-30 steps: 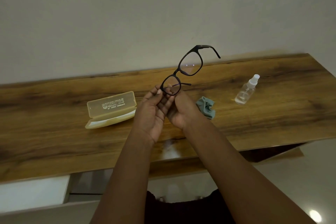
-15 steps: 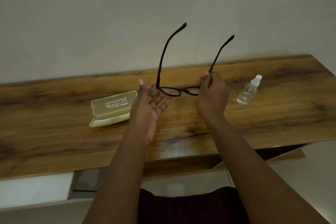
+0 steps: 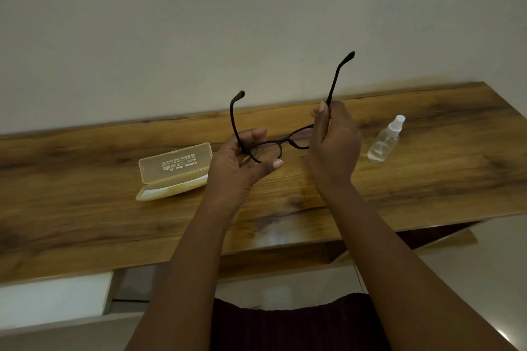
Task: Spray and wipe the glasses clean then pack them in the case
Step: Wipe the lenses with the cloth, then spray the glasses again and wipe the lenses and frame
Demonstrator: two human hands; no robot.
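1. The glasses [image 3: 281, 143], with a black frame, are held up in the air above the tabletop [image 3: 85, 208], between the two hands and in front of the pale wall [image 3: 199, 23].
2. The left hand [image 3: 239, 164] has its grip clamped on the left end of the frame: the fingers curl over the top near the hinge and the thumb reaches under the left lens.
3. The right hand [image 3: 333, 142] has its grip clamped on the right end, with fingers wrapped round the frame corner and the lower part of that arm of the glasses.
4. Both arms of the glasses are unfolded and stick upward and away from the person; the right one reaches higher in the view than the left one.
5. The lenses face roughly down toward the tabletop.
6. A yellowish translucent case [image 3: 174, 171] lies open on the tabletop just left of the left hand, its lid standing up and showing printed lettering.
7. A small clear spray bottle [image 3: 385, 141] with a white nozzle sits on the tabletop to the right of the right hand, apart from it.
8. The wooden tabletop has dark grain streaks, and a dark garment [image 3: 285, 322] shows at the bottom between the forearms.
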